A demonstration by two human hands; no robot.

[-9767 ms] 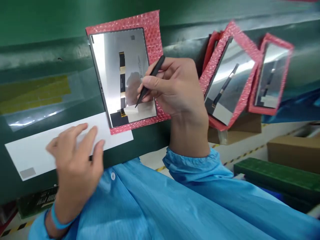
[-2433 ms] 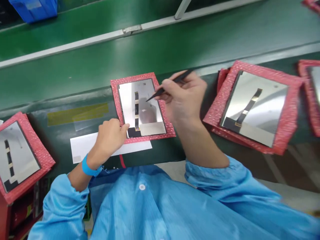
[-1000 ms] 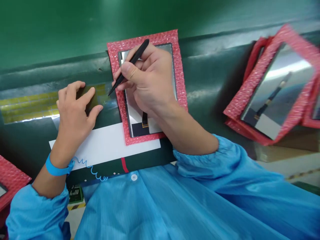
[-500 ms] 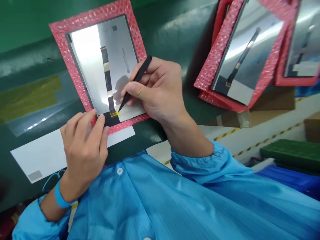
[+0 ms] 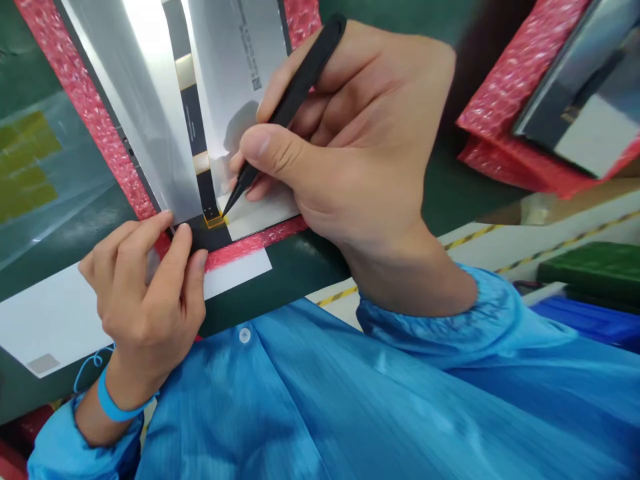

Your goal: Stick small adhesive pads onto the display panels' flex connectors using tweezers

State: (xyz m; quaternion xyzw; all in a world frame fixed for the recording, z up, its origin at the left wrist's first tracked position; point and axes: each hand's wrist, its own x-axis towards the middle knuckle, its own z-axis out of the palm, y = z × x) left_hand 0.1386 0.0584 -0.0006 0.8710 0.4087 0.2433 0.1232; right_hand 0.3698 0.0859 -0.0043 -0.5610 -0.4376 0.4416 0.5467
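Observation:
A display panel (image 5: 225,87) lies silver back up on a pink bubble-wrap pouch (image 5: 107,127). Down its middle runs a dark flex cable (image 5: 193,120), ending at a strip of amber tape (image 5: 216,221) near the lower edge. My right hand (image 5: 370,140) pinches black tweezers (image 5: 300,80), their pointed end down at the tape's right end. Whether the tip touches the tape I cannot tell. With fingers apart, my left hand (image 5: 150,287) rests its fingertips at the panel's lower left corner, beside the black strip (image 5: 203,235) there.
Under the pouch, a white sheet (image 5: 55,320) lies on the green mat (image 5: 280,267). Clear film with yellow tape pieces (image 5: 27,177) is at the left. Another panel (image 5: 590,133) sits on pink bubble wrap at the right. A blue bin (image 5: 590,317) stands lower right.
The view has come closer, so the panel and hands appear larger. The tweezers' tip stays by the tape's right end, and my left hand remains at the same corner.

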